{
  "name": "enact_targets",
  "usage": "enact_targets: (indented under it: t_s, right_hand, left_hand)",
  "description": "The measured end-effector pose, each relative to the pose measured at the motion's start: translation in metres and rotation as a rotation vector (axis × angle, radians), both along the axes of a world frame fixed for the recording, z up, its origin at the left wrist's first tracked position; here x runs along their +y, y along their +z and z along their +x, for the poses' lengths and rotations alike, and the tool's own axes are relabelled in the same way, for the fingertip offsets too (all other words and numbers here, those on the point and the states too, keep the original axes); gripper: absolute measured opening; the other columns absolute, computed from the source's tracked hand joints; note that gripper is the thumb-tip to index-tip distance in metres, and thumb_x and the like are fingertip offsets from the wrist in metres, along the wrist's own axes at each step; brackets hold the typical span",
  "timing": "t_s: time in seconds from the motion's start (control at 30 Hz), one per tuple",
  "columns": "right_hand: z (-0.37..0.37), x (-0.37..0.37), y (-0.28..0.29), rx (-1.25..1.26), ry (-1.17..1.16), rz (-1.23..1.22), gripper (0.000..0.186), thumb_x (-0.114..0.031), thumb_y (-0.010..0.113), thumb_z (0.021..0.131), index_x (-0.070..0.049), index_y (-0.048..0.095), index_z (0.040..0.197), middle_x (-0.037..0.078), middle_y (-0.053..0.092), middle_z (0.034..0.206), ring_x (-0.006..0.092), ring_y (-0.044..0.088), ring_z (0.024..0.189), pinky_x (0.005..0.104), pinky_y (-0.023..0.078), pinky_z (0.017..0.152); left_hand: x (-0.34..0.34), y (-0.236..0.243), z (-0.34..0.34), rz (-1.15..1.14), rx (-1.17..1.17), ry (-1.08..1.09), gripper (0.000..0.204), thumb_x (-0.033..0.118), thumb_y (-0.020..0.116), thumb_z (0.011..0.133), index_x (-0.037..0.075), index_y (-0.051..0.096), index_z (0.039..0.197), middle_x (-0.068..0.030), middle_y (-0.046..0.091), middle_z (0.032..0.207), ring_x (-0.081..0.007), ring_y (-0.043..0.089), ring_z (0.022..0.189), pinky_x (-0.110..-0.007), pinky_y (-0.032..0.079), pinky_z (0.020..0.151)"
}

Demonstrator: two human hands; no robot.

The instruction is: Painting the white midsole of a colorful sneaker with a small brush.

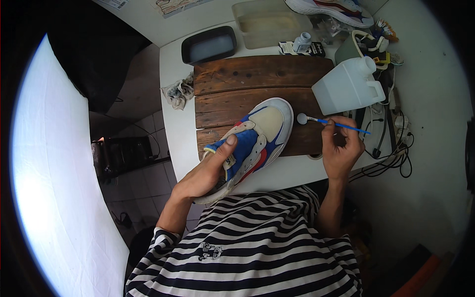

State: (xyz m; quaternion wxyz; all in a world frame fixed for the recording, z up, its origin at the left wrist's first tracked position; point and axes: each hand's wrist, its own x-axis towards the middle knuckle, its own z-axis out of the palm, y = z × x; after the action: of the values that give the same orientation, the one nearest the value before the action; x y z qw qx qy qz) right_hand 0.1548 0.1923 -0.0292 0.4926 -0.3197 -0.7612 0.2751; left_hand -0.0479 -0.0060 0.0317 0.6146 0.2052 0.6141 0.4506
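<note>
Holding the shoe (252, 141) tight by its heel, the left hand (205, 173) keeps it on the wooden board (232, 84). The right hand (341, 148) pinches a small blue brush (326, 122), its round tip just beside the toe, not touching. Cleaning looks barely begun.

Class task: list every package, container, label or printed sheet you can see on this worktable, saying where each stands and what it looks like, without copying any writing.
Jug: right of the wooden board, translucent white, squarish, capped.
Small bottle: behind the board, pale with a grey cap.
Dark label card: beside that bottle, black, flat.
Printed sheets: far table edge, white with drawings.
Black tray: far left of the board, rectangular.
Clear tub: beside the tray, rectangular.
</note>
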Motion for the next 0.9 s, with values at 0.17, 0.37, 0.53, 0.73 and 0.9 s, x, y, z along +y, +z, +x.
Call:
enact_targets:
  t_s: [0.17, 0.37, 0.53, 0.73, 0.9]
  right_hand:
    - [-0.009, -0.001, -0.012, -0.085, -0.027, -0.143, 0.013, -0.001, 0.071, 0.082, -0.001, 0.064, 0.093, 0.008, 0.067, 0.076, 0.0156, 0.065, 0.063, 0.0299, 0.049, 0.060]
    - [-0.018, -0.004, -0.031, -0.168, -0.037, -0.069, 0.012, 0.001, 0.070, 0.083, -0.001, 0.063, 0.093, 0.008, 0.067, 0.076, 0.0141, 0.065, 0.063, 0.0278, 0.049, 0.058]
    - [-0.014, -0.009, -0.025, -0.003, -0.015, -0.150, 0.008, 0.003, 0.066, 0.087, 0.001, 0.063, 0.093, 0.009, 0.068, 0.079, 0.0121, 0.062, 0.060, 0.0261, 0.050, 0.058]
    - [-0.014, -0.028, -0.006, 0.312, 0.300, -0.382, 0.006, 0.003, 0.058, 0.095, 0.004, 0.057, 0.100, 0.016, 0.069, 0.089, 0.0122, 0.061, 0.060, 0.0247, 0.051, 0.058]
    - [-0.023, -0.038, -0.004, 0.323, 0.515, -0.419, 0.007, 0.000, 0.055, 0.097, 0.004, 0.055, 0.103, 0.021, 0.068, 0.093, 0.0118, 0.061, 0.059, 0.0230, 0.050, 0.056]
  left_hand:
    - [-0.005, -0.002, -0.005, -0.032, 0.114, -0.007, 0.098, 0.076, 0.035, 0.093, 0.000, 0.025, 0.154, -0.0256, 0.039, 0.149, -0.0368, 0.038, 0.140, -0.043, 0.033, 0.115]
    - [-0.009, -0.017, -0.015, -0.009, 0.153, -0.032, 0.102, 0.078, 0.035, 0.092, -0.003, 0.026, 0.153, -0.0264, 0.039, 0.148, -0.0370, 0.037, 0.141, -0.043, 0.032, 0.115]
    - [-0.007, -0.018, -0.019, -0.018, 0.121, -0.053, 0.105, 0.080, 0.035, 0.090, -0.003, 0.026, 0.153, -0.0272, 0.039, 0.148, -0.0378, 0.038, 0.140, -0.042, 0.032, 0.115]
    - [-0.005, -0.010, -0.019, -0.057, 0.107, -0.062, 0.109, 0.083, 0.035, 0.088, -0.004, 0.026, 0.152, -0.0278, 0.039, 0.148, -0.0391, 0.038, 0.139, -0.043, 0.034, 0.114]
    - [-0.005, -0.012, -0.020, -0.077, 0.162, -0.107, 0.111, 0.084, 0.034, 0.087, -0.004, 0.027, 0.152, -0.0288, 0.040, 0.147, -0.0402, 0.040, 0.138, -0.043, 0.035, 0.114]
